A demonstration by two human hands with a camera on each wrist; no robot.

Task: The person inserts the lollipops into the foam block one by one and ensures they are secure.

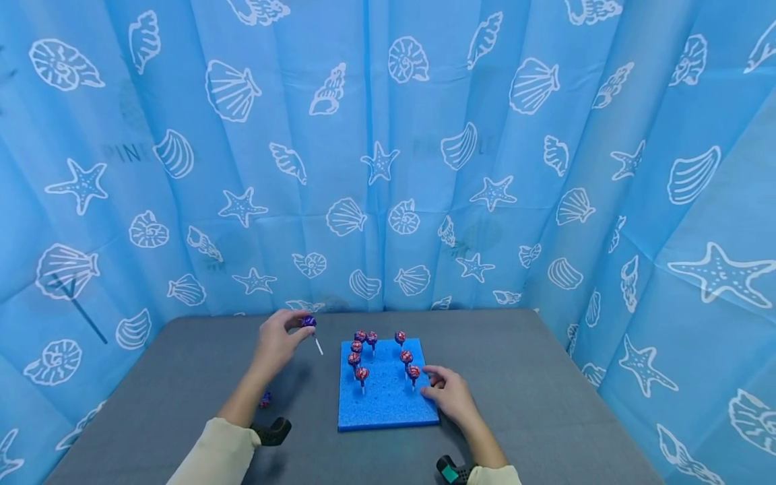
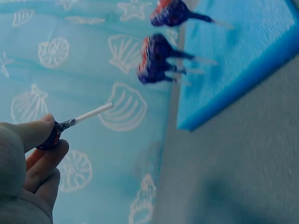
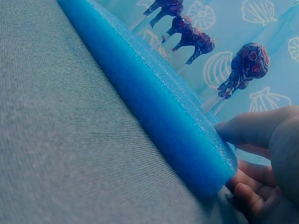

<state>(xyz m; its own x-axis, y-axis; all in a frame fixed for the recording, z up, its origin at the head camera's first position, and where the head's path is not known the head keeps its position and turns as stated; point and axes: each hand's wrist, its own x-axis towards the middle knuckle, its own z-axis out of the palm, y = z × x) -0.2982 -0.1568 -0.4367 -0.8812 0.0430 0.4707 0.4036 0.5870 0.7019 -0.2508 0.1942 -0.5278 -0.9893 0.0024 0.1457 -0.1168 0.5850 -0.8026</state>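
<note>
In the head view, my left hand [image 1: 277,345] is raised over the table, left of a blue foam board [image 1: 388,407]. Its thumb and fingers pinch the wrapped head of a lollipop [image 2: 52,136], whose white stick points away from the hand. My right hand [image 1: 450,396] is at the board's right edge. In the right wrist view its thumb lies on the top surface, with curled fingers against the edge below. Several wrapped lollipops [image 1: 362,373] stand upright in the board in a left group. Three more, including the front one [image 1: 413,372], form a right row.
Another wrapped lollipop [image 1: 265,400] lies on the grey table [image 1: 515,377], partly behind the left forearm. A blue curtain [image 1: 376,188] with white seashells surrounds the table at the back and sides. Dark wrist devices [image 1: 271,431] are on both wrists.
</note>
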